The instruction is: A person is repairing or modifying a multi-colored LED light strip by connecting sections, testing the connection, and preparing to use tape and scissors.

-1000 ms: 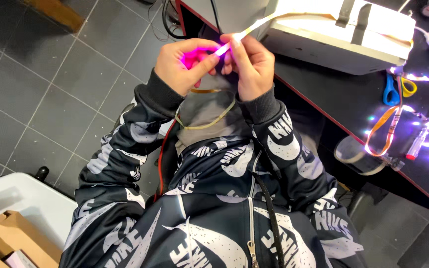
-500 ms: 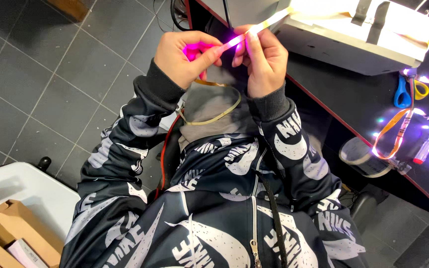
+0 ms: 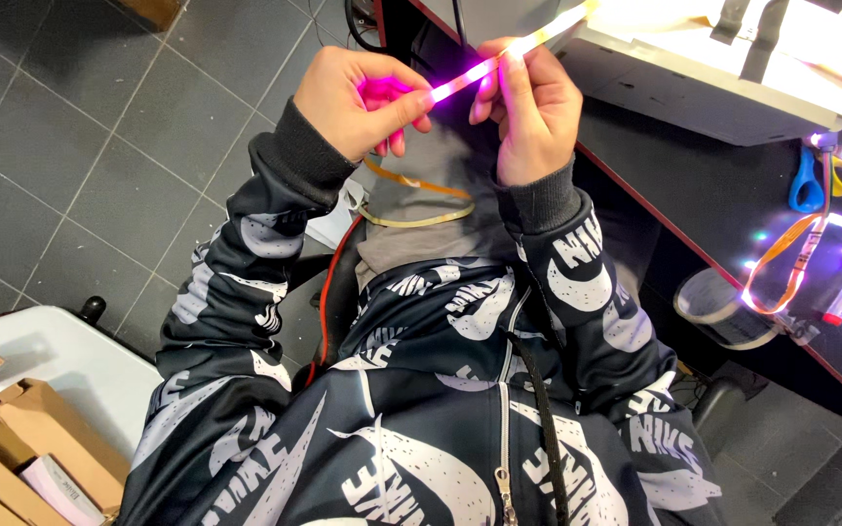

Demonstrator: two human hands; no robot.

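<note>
Item: lit strip (image 3: 479, 66) — thin, flexible, glowing pink to yellow-white, held in the air above your lap, off the near edge of the dark desk (image 3: 694, 185).

- Your left hand (image 3: 358, 97): closed on the strip's pink end, thumb and fingertips pinching it.
- Your right hand (image 3: 530, 102): fingers closed round the strip just beside the left hand; beyond it the strip runs up toward the white box (image 3: 733, 68) at the desk's far edge.
- On your lap: loose tan band loops (image 3: 421, 200).
- Desk, right side — blue-and-yellow scissors (image 3: 816, 180), an orange strip (image 3: 782, 263) with lit coloured lights, a tape roll (image 3: 723, 307) at the near edge.
- Floor, lower left: cardboard boxes (image 3: 21, 448) beside a white tray (image 3: 60, 360).
</note>
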